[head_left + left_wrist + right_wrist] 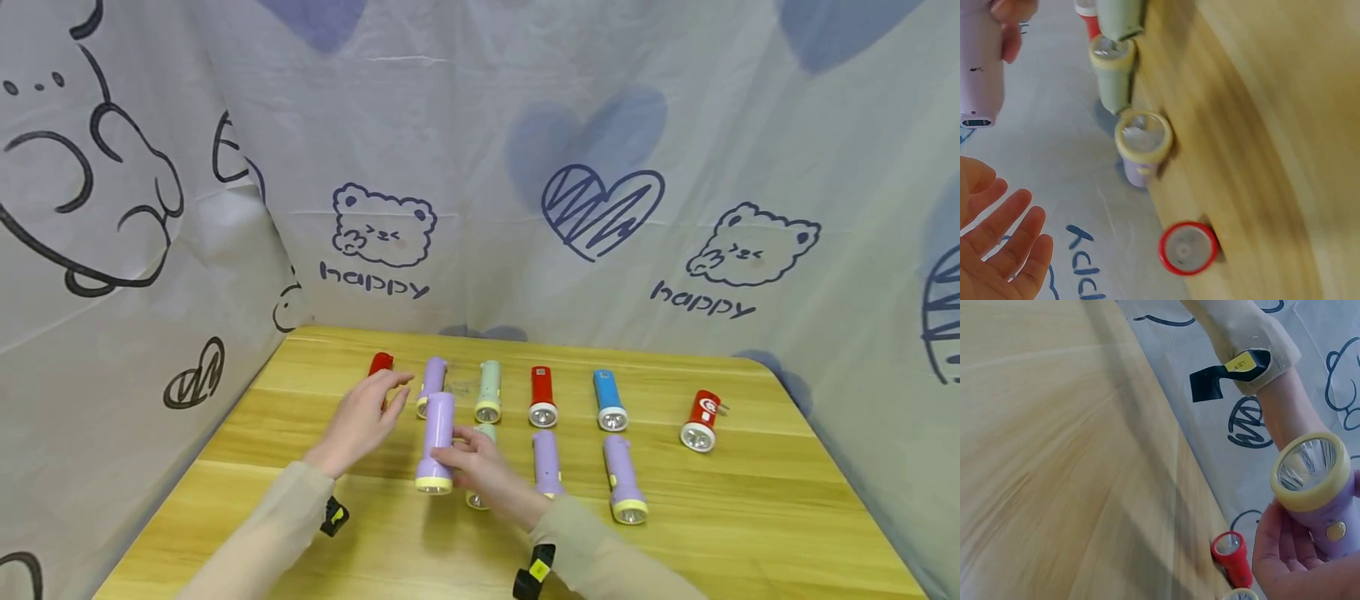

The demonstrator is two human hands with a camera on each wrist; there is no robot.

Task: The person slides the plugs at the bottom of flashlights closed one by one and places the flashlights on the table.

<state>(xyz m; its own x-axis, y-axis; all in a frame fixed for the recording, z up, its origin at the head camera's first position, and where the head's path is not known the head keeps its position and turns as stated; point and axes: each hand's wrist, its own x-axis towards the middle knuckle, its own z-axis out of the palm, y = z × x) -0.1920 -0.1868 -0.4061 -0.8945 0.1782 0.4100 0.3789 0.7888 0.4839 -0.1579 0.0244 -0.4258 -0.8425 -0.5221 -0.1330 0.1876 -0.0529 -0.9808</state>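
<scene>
My right hand (483,467) grips a purple flashlight (438,442) with a pale yellow head, raised above the table, lens end toward me. In the right wrist view the flashlight's lens (1310,465) and a yellow button show. My left hand (363,425) is left of the flashlight, apart from it, fingers loosely extended and holding nothing; the left wrist view shows its spread fingers (1013,244) below the flashlight's tail end (979,94). Behind the left hand lies a red flashlight (381,362), partly hidden. A green flashlight (477,500) lies partly covered by my right hand.
A back row holds purple (432,379), green (490,383), red (542,387) and blue (606,392) flashlights. Two purple flashlights (547,458) (621,475) lie nearer, right of my hand. A short red flashlight with plug prongs (703,412) lies far right. Printed cloth (480,250) surrounds the wooden table (750,517).
</scene>
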